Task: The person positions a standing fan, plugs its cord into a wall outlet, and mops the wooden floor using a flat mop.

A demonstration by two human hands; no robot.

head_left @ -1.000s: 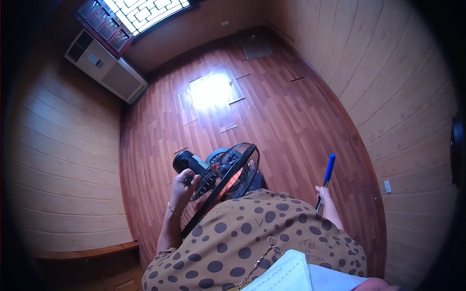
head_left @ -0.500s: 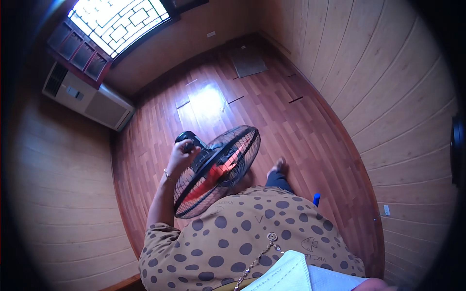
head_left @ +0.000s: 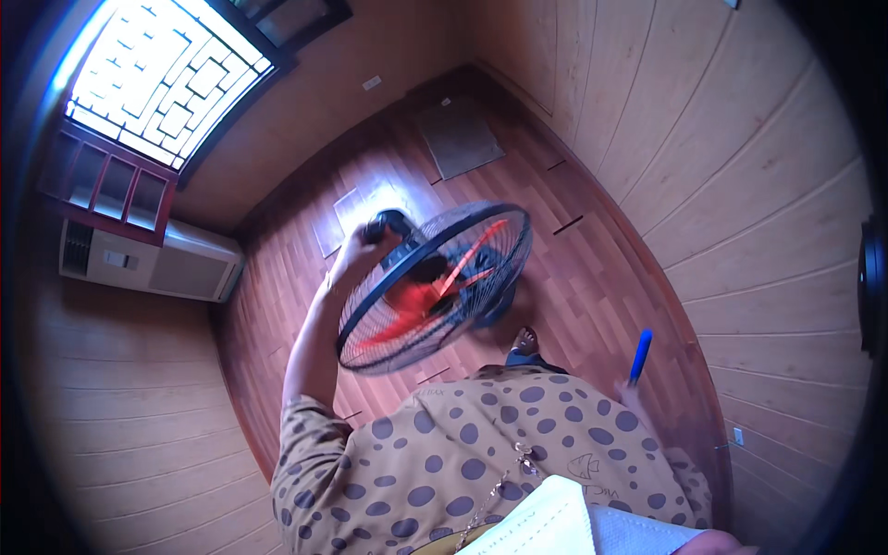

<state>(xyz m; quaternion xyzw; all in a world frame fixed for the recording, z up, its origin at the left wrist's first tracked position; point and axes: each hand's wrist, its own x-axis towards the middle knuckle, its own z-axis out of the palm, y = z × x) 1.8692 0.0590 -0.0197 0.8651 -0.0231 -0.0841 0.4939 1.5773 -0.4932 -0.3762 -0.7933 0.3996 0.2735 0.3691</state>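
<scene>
My left hand [head_left: 363, 246] is closed on the black motor housing at the back of an electric fan [head_left: 407, 264]. The fan has a round black wire cage and orange-red blades, and hangs tilted in front of my body above the floor. On the right, beside my spotted shirt, a blue stick-shaped object [head_left: 641, 355] points upward. My right hand [head_left: 631, 396] is at its lower end, apparently gripping it; that hand is blurred and partly hidden by the shirt.
Wood-plank floor [head_left: 592, 268] lies below, with my bare foot [head_left: 525, 341] on it. A grey mat [head_left: 462, 143] is by the far wall. A white air conditioner [head_left: 153, 259] stands at the left beneath a bright lattice window [head_left: 171, 79]. Pale panelled walls [head_left: 740, 185] enclose the room.
My left hand has lifted the fan up and away from my body, slightly to the right. The blue object has risen further into view on the right, with part of my right hand.
</scene>
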